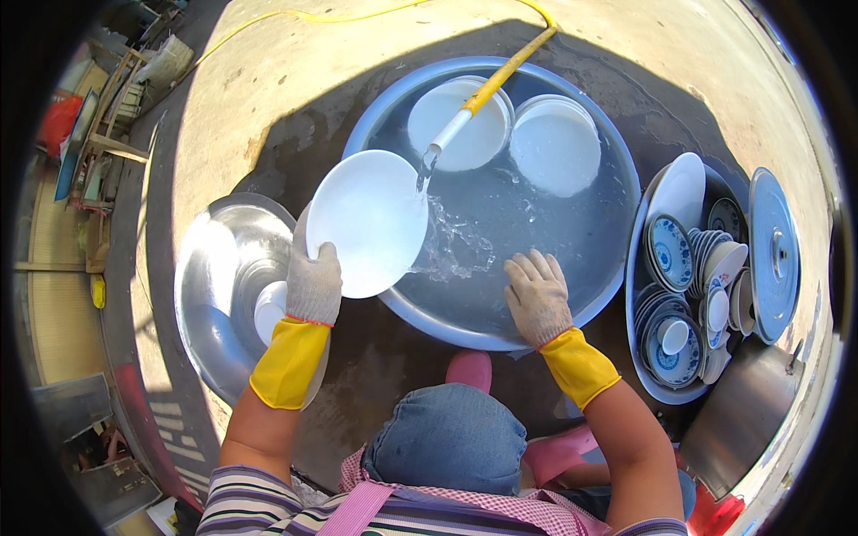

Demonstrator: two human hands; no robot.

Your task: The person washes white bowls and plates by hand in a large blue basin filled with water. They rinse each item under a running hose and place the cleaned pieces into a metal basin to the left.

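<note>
My left hand, in a knit work glove over a yellow rubber cuff, grips the near left rim of a white plate. The plate is tilted beside a running hose with a white pipe end. My right hand, gloved alike, holds nothing, fingers apart, over the near right part of a large round metal basin of water. Two stacks of white plates, a left stack and a right stack, lie in the basin's far part. Water from the hose splashes near the basin's middle.
At left stands a steel bowl with a small white dish inside. At right, an oval tub holds patterned plates, bowls and a cup, with a metal lid leaning beside it. A large steel pot lies nearer.
</note>
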